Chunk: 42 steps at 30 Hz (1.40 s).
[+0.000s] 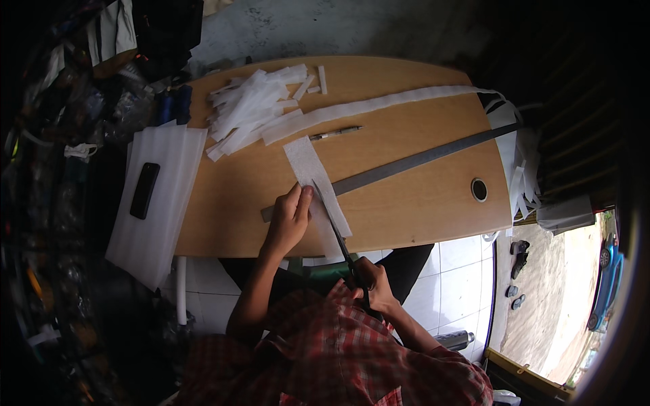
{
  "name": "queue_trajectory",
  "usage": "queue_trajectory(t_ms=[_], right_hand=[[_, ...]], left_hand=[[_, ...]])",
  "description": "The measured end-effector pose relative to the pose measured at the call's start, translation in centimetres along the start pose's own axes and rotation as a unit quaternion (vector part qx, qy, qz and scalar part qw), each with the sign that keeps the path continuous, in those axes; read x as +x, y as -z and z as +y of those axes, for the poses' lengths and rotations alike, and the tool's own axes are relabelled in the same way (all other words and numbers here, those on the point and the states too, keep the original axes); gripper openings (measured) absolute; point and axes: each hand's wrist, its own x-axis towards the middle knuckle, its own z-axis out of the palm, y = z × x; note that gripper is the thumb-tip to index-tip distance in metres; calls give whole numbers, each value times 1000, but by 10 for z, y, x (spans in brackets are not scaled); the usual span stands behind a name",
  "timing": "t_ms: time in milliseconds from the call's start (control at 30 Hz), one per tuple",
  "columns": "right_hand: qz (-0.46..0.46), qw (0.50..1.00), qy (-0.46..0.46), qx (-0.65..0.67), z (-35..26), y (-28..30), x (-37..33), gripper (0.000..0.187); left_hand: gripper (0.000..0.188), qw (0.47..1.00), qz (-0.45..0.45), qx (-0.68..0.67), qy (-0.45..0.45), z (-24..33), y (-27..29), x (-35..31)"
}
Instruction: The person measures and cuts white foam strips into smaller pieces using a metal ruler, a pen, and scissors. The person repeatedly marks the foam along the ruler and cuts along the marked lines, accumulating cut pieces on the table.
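Observation:
My left hand pinches a white foam strip by its left edge, above the table's near side. In my right hand are black-handled scissors, their blades pointing away from me and running lengthwise into the strip. The strip is parted along the blades, with one piece on each side. Beneath the strip a long grey metal ruler lies slantwise across the table. Just beyond the strip rests a pen.
A heap of cut white strips lies at the far left of the wooden table. One long strip reaches the right edge. White foam sheets carry a black phone at left. A round hole pierces the tabletop.

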Motion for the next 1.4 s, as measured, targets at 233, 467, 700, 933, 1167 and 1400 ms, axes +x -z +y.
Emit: queue_trajectory(t_ms=[233, 467, 700, 933, 1167, 1400], right_hand=[[33, 999, -15, 5, 0, -13, -5, 70], [43, 998, -41, 7, -7, -12, 2, 80], [1, 999, -37, -10, 3, 1, 5, 72], [-2, 1000, -20, -2, -6, 0, 13, 72], [21, 999, -28, 5, -4, -10, 11, 73], [11, 998, -59, 25, 5, 0, 14, 75]], left_hand=[[29, 997, -11, 55, -52, 1, 2, 0], [34, 997, -51, 37, -54, -9, 3, -2], [33, 995, -86, -1, 50, 8, 11, 0], [30, 1000, 1, 2, 4, -3, 14, 10], [30, 1000, -10, 0, -12, 4, 14, 9], [32, 998, -63, -6, -17, 0, 14, 7]])
